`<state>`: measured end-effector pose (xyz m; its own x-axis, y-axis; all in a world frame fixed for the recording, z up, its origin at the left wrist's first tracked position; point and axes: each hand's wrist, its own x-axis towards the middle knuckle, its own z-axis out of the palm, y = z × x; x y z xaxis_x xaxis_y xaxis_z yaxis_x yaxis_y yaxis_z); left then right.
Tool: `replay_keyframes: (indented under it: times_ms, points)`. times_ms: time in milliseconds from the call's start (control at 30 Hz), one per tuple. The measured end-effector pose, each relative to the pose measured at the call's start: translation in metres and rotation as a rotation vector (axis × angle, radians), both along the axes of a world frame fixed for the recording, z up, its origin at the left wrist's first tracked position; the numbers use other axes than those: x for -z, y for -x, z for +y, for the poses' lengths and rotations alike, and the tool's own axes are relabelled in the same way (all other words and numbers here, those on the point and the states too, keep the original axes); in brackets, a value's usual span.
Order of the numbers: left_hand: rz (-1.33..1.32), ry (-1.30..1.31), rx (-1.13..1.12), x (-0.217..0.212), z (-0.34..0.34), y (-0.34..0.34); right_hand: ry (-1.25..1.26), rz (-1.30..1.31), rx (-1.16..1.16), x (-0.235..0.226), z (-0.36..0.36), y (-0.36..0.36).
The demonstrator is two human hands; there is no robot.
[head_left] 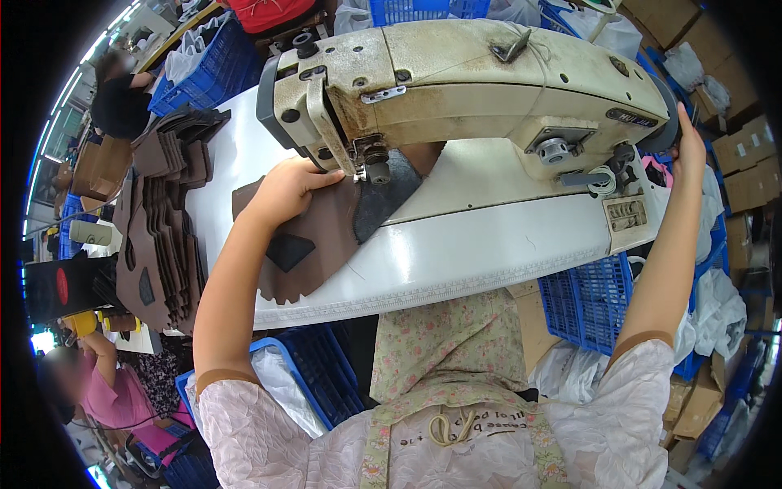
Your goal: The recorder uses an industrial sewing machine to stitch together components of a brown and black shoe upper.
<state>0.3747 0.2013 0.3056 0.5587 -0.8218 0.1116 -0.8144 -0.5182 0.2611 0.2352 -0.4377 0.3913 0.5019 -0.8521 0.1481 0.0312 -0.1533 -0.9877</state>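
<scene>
At the left edge of the table [456,261] we see a stack [159,220] of cut brown pieces, fanned toward the far corner and well apart from the work in hand. Next comes our left hand [285,189], laid flat with fingers spread and pressing on the brown piece [322,236], not clenched and not lifting it; the piece lies under and just to the right of that hand, its long axis running from the near-left table edge up toward the needle [376,167]. A dark patch [383,200] sits on the piece's far end, right beneath the presser foot, touching the brown leather and partly hidden by the machine head. A smaller dark patch [290,251] shows on the piece nearer us, beside our forearm. The left hand is plainly the nearer one to the piece; the needle lies just to the right of its fingertips. The sewing machine [472,81], cream and grimy, spans the table's middle. At its right end our right hand [691,147] reaches up to the handwheel [666,122], palm against its rim; we cannot tell whether the fingers curl round it. Blue crates [599,306] stand below the table's near-right corner.
</scene>
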Motion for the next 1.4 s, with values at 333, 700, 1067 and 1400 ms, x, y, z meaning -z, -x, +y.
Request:
replay_keyframes:
  times_ms: [333,700,1067,1400]
  points:
    - [0.019,0.006,-0.009,-0.002,0.000,0.003,0.440,-0.361,0.164,-0.021,0.138,0.024]
    - [-0.143,-0.107,-0.077,0.015,0.004,0.019,0.538,-0.346,-0.818,0.061,0.483,0.005]
    - [-0.083,0.064,-0.315,0.023,-0.008,0.045,0.354,-0.503,-0.626,0.066,0.525,-0.038]
    - [-0.291,-0.079,-0.188,0.030,0.002,0.042,0.910,-0.399,-0.647,0.063,0.477,-0.019]
